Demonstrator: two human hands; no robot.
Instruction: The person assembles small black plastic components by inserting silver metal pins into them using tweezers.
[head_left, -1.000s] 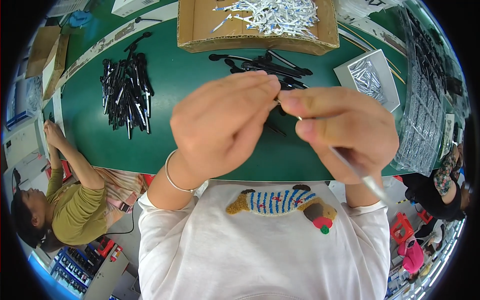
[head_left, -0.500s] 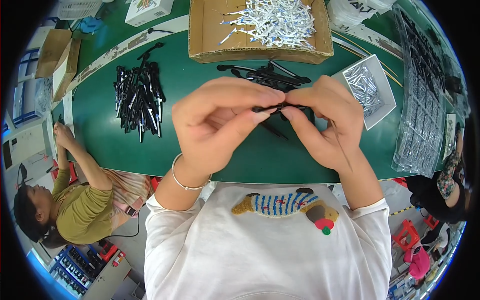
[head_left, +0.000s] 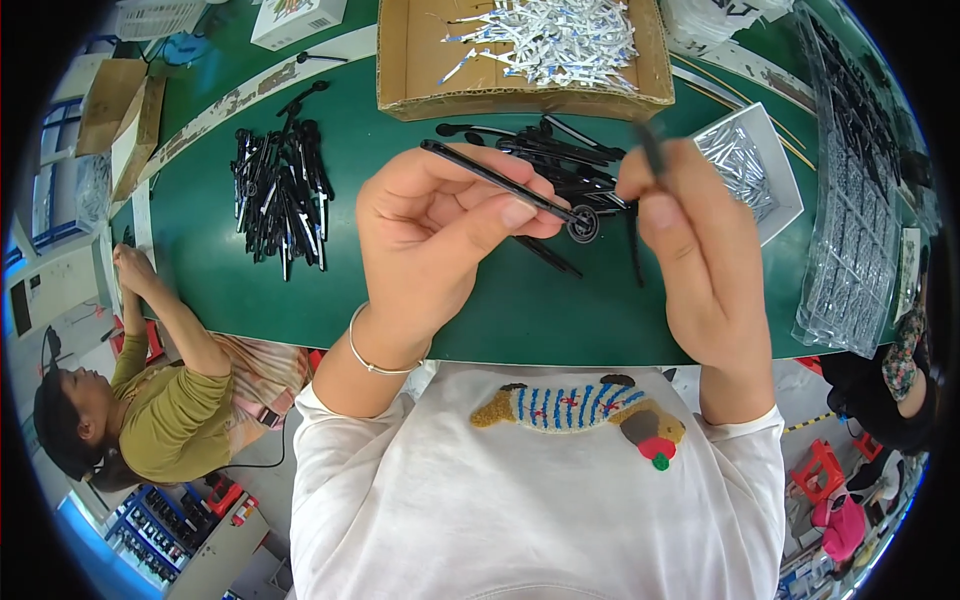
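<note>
My left hand pinches a slim black plastic stick between thumb and fingers. The stick slants down to the right and ends in a round, ring-shaped head beyond my fingertips. To the right of that head, my right hand is closed with thumb against fingers. A slim dark piece, smeared by motion, sticks up out of it; its kind cannot be made out. Behind my hands lies a loose heap of similar black sticks, partly hidden by them.
On the left lies a larger pile of black sticks. A cardboard box of white strips stands at the back. To the right are a white box of small silvery parts and clear plastic trays. A co-worker sits at left.
My hands have come apart: the right moved right and now holds up a slim dark piece. The left has stayed nearly in place, and its stick with the round head now shows plainly.
</note>
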